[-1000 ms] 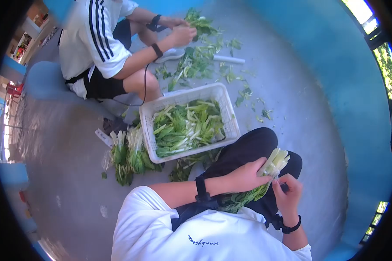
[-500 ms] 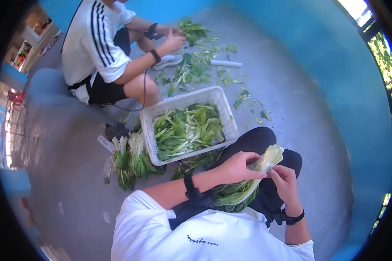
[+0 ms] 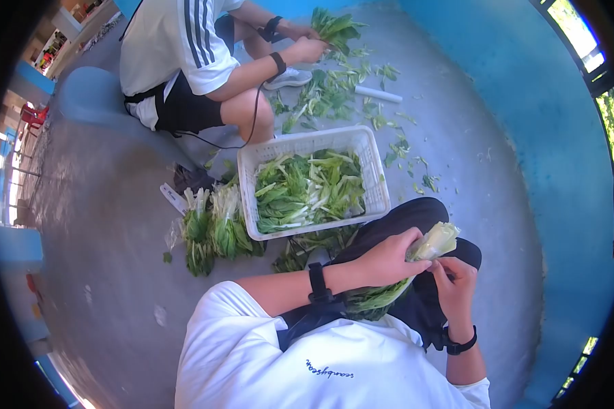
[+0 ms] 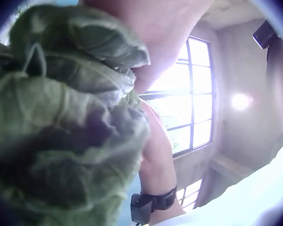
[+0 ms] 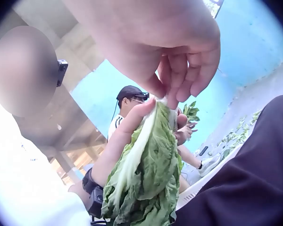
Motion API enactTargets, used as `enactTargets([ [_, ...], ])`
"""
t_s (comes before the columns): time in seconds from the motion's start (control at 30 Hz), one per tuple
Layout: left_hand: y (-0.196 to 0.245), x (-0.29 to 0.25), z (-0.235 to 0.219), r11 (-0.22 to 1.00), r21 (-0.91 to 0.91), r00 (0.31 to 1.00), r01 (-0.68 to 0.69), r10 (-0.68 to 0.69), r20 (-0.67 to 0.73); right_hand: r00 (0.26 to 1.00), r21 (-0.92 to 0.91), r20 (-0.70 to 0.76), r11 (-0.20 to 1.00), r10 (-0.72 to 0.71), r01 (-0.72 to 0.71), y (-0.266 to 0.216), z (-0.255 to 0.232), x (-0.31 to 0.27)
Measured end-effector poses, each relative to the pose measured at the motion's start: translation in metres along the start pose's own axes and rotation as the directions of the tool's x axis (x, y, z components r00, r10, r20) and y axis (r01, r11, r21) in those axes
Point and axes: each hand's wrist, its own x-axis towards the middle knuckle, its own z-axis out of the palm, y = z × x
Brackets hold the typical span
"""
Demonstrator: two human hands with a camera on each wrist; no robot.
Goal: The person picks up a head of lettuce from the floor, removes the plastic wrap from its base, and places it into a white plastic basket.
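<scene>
A bunch of leafy greens [image 3: 377,298] with thick pale stems [image 3: 438,240] lies over the lap, stems up and away from the body. My left hand [image 3: 393,258] grips it round the stem base, thumb across the front. In the right wrist view the green leaves [image 5: 146,174] hang below the left hand's thumb. My right hand [image 3: 455,281] is at the stems beside the left thumb, thumb and fingertips pinching a small whitish strip [image 5: 161,100]; I cannot tell what it is. Large leaves [image 4: 61,132] fill much of the left wrist view.
A white plastic crate [image 3: 312,138] of cut greens stands ahead. Left of it lie tied bunches [image 3: 228,228] and a dark bag [image 3: 193,178]. Another person [image 3: 184,75] sits beyond, holding greens [image 3: 338,28]. Loose leaves [image 3: 327,95] and a white tube [image 3: 378,93] lie on the floor.
The left hand keeps its grip on the bunch while the right hand's fingers shift slightly at the stems. The bunch has turned a little. The head view has swung, shifting the scene.
</scene>
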Motion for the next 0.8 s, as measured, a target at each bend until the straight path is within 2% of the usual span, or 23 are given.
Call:
enactTargets([
  [0.1,0.004,-0.001,-0.006,0.993,0.115,0.999,0.035,-0.034,-0.007,0.994,0.099,0.0,0.99,0.105,-0.105,0.012,0.005,0.002],
  [0.2,0.017,-0.003,-0.01,0.982,0.189,1.0,0.01,-0.012,0.011,0.998,0.16,-0.043,0.986,0.054,-0.047,0.008,0.009,0.004],
  [0.3,0.018,-0.003,-0.01,0.983,0.181,0.997,-0.001,0.015,-0.079,0.998,-0.008,-0.042,0.999,-0.053,0.053,-0.007,0.011,0.011],
  [0.4,0.004,0.002,0.006,0.984,0.15,0.985,-0.096,0.116,-0.129,0.992,-0.224,-0.009,0.967,-0.123,0.118,-0.006,0.006,0.018],
  [0.5,0.004,0.01,-0.003,0.992,0.106,0.994,0.069,-0.077,0.08,0.998,-0.153,0.06,0.988,0.025,-0.016,-0.013,0.001,0.027],
  [0.53,0.008,0.011,-0.008,0.979,0.202,0.999,0.022,-0.03,0.034,0.998,-0.115,0.066,0.993,0.006,0.001,-0.005,0.0,0.025],
  [0.63,0.031,0.014,-0.036,0.977,0.201,0.989,0.067,-0.091,0.115,0.977,0.216,0.176,0.964,0.119,-0.156,-0.008,0.0,0.019],
  [0.67,0.031,0.014,-0.04,0.982,0.161,0.987,0.094,-0.114,0.116,0.984,0.101,0.175,0.994,0.021,-0.039,-0.013,-0.003,0.02],
  [0.73,0.025,0.011,-0.044,0.99,0.113,0.996,-0.09,0.09,0.006,0.963,-0.129,0.208,0.971,-0.171,0.2,-0.027,-0.011,0.025],
  [0.77,0.021,0.01,-0.047,0.978,0.096,0.981,-0.183,0.188,-0.052,0.971,-0.137,0.171,0.972,-0.168,0.192,-0.03,-0.015,0.03],
  [0.8,0.018,0.008,-0.056,0.995,0.004,0.994,-0.096,0.096,-0.059,0.977,-0.142,0.137,0.972,-0.166,0.185,-0.031,-0.018,0.036],
])
